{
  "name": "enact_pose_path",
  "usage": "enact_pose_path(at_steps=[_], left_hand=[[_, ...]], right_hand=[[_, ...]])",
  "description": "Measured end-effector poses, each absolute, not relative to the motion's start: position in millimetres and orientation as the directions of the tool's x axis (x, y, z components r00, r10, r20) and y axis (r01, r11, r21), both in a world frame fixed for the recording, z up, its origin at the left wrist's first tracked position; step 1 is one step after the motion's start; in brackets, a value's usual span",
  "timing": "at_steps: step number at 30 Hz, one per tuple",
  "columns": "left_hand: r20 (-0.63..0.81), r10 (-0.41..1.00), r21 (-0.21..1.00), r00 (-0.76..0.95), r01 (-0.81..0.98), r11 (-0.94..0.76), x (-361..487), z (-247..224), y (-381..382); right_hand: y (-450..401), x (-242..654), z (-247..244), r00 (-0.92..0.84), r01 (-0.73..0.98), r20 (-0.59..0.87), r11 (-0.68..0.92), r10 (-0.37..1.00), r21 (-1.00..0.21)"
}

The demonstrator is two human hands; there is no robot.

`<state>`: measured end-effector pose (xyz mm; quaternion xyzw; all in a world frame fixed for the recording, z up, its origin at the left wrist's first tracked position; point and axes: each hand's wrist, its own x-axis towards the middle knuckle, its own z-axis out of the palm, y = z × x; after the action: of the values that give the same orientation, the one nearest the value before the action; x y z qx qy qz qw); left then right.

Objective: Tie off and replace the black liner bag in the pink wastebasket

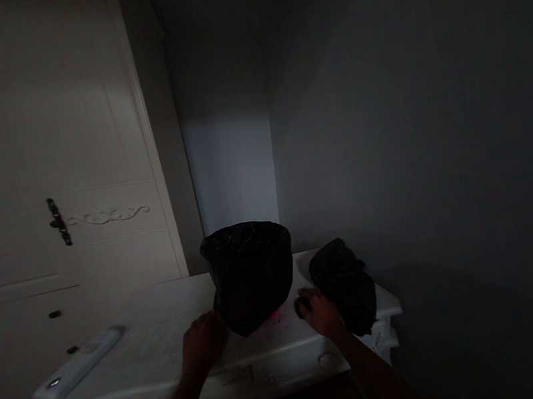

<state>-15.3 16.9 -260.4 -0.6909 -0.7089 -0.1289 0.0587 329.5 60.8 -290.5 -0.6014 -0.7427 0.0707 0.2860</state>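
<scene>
A bin-shaped container (253,276) covered with a black plastic bag stands on the white cabinet top, its wide mouth facing up. The bag hangs down its sides, and a little pink-red shows under its lower edge. My left hand (204,341) is curled at the bag's lower left edge, its fingertips partly hidden there. To the right of the container, my right hand (321,312) is closed around a small dark round object (303,306), too dark to name. Just beyond that hand, a crumpled black plastic bag (345,281) lies at the cabinet's right end.
The white cabinet top (157,338) has a carved front with a round knob. A long white power strip (80,364) with a small light lies at its left end. A white wardrobe (102,151) with a dark handle stands at left; a grey wall (413,136) borders the right.
</scene>
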Motion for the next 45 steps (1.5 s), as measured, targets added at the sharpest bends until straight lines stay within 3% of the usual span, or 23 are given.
enact_pose_path(at_steps=[10,30,36,38,41,45], left_hand=[[0.245,0.967,0.16,-0.062,0.987,0.023,-12,-255,14],[0.256,0.965,0.129,-0.06,0.991,0.027,-14,-259,16],[0.305,0.952,0.077,-0.012,0.997,-0.012,-16,-266,16],[0.349,0.937,0.049,-0.019,0.999,0.002,-16,-271,15],[0.354,0.933,0.056,-0.066,0.997,0.049,-13,-275,13],[0.322,0.944,0.089,-0.067,0.995,0.041,-13,-275,13]], right_hand=[[60,330,-293,-0.09,0.842,0.352,0.259,0.932,-0.472],[54,329,-288,-0.113,0.844,0.377,0.289,0.919,-0.451],[35,330,-266,-0.211,0.883,0.479,0.376,0.852,-0.28],[27,336,-255,-0.141,0.919,0.548,0.315,0.824,-0.237],[20,356,-244,0.122,0.955,0.63,0.082,0.767,-0.284],[29,392,-249,0.319,0.925,0.466,-0.165,0.826,-0.341]])
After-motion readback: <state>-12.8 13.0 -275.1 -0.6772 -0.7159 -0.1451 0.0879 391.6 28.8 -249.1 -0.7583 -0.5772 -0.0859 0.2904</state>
